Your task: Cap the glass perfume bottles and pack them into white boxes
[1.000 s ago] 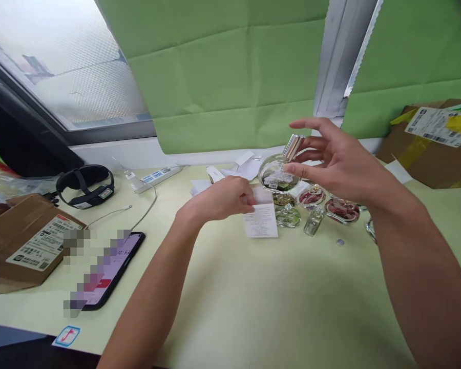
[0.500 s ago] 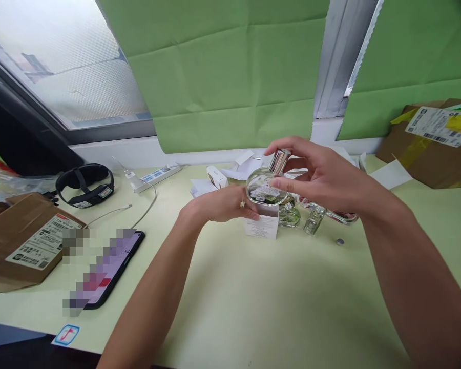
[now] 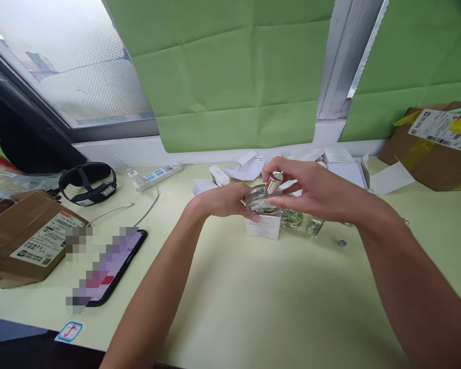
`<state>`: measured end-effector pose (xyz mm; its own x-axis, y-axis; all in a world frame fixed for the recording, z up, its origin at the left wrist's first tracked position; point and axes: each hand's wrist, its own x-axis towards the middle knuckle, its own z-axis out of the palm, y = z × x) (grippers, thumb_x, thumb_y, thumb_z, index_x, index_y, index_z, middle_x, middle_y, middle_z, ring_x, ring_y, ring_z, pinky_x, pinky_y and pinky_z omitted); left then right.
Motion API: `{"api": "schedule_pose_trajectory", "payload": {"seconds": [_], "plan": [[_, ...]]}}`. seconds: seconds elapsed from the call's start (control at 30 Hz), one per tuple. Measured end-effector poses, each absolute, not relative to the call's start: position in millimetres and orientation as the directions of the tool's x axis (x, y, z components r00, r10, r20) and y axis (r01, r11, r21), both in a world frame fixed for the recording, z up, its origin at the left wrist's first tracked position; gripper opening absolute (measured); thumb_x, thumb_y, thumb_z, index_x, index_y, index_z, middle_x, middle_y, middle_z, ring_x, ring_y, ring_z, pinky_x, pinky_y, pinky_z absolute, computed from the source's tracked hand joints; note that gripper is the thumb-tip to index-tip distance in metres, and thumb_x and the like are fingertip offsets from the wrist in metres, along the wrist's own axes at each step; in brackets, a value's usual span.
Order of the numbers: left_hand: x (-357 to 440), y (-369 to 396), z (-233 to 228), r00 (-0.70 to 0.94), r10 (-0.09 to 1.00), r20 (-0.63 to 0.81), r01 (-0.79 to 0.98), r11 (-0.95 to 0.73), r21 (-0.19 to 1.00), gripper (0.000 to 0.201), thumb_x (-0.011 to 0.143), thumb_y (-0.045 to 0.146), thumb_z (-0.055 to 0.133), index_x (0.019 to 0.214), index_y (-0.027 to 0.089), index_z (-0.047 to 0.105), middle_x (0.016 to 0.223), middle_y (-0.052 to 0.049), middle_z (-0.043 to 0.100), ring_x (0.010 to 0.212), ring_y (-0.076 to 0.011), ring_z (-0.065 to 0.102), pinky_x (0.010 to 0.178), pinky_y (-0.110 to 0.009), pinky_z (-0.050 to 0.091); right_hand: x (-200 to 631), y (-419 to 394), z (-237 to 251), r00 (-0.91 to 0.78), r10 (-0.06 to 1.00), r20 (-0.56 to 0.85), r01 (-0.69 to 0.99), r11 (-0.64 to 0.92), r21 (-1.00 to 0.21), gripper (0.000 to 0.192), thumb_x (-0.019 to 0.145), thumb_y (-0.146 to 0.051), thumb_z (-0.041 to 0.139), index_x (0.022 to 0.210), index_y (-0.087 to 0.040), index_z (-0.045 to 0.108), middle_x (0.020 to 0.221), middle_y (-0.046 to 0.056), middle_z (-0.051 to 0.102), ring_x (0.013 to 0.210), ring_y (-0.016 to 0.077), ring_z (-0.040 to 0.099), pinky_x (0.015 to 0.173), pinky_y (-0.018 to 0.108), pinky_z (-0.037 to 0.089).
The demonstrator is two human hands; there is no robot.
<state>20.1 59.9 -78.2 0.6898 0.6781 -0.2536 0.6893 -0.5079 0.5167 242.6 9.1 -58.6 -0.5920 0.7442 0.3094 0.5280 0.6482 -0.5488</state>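
Two hands are meeting over the middle of the pale green worktop, both on a round glass bottle with a silver cap. The left hand is curling against the bottle's left side, its fingertips also touching the top of a small white box standing just below. The right hand is wrapping the bottle from the right, thumb and forefinger pinching round the cap. The bottle is hanging tilted just above the box, well in from every edge. Close to the right of the box, two small glass bottles are sitting partly hidden under the right wrist. White paper scraps are crowding the far edge. A phone and a cardboard box are lying near the left edge, another brown carton is sitting at the far right corner. The near half of the worktop is lying open beneath both forearms.
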Motion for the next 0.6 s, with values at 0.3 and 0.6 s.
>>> {"api": "schedule_pose_trajectory", "payload": {"seconds": [0.3, 0.6], "plan": [[20.4, 56.5, -79.8, 0.676, 0.700, -0.231, 0.708, -0.530, 0.466, 0.037, 0.077, 0.045, 0.071, 0.064, 0.019, 0.048, 0.063, 0.003, 0.046, 0.058, -0.0123, 0.040, 0.055, -0.027, 0.029, 244.3, 7.8, -58.7, -0.594, 0.758, 0.269, 0.618, 0.645, -0.450, 0.018, 0.088, -0.032, 0.060, 0.103, -0.029, 0.051, 0.089, -0.002, 0.062, 0.063, 0.0139, 0.050, 0.054, 0.027, 0.036], [21.8, 55.2, -79.2, 0.693, 0.696, -0.188, 0.696, -0.577, 0.427, 0.033, 0.077, 0.041, 0.073, 0.069, 0.019, 0.049, 0.065, 0.003, 0.047, 0.059, -0.0122, 0.043, 0.055, -0.027, 0.029, 247.3, 9.0, -59.0, -0.606, 0.735, 0.304, 0.585, 0.671, -0.456, 0.019, 0.085, -0.033, 0.063, 0.100, -0.029, 0.053, 0.098, 0.002, 0.065, 0.081, 0.0213, 0.059, 0.065, 0.032, 0.043]]}}
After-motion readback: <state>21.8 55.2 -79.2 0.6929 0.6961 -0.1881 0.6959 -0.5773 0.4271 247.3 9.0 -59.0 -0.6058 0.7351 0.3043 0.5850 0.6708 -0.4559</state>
